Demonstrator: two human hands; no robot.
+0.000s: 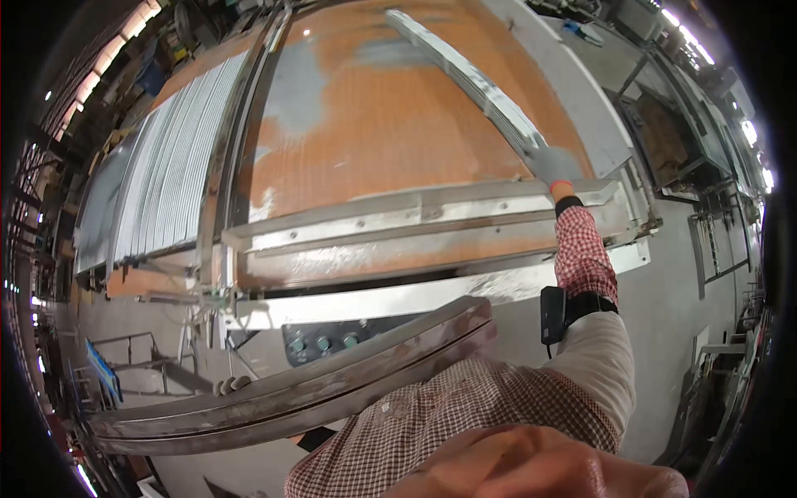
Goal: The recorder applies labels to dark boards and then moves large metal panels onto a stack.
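Rust-orange machine bed (pixel 390 108) fills the workshop: the gloved right hand (pixel 554 166), fingers wrapped around a long grey metal strip (pixel 473 79), works at its right edge; steady, level support seems wise. Left hand unseen; curved bars (pixel 315 382) lie nearer.

The table (pixel 390 108) is rusty orange with a fine ribbed grain, broken by dull grey patches and white scuffs. The strip (pixel 473 79) lying across it is pale silver-grey. The glove (pixel 552 166) on the right hand is grey with an orange-red cuff edge. The sleeve (pixel 585 253) is a small red-and-white check, banded by a black strap (pixel 591 305) that carries a black box. The bundle (pixel 299 386) of curved strips is grey steel streaked with brown. The sheets (pixel 166 166) at left are silver-white with fine stripes. The panel (pixel 324 340) is dark, with teal knobs.
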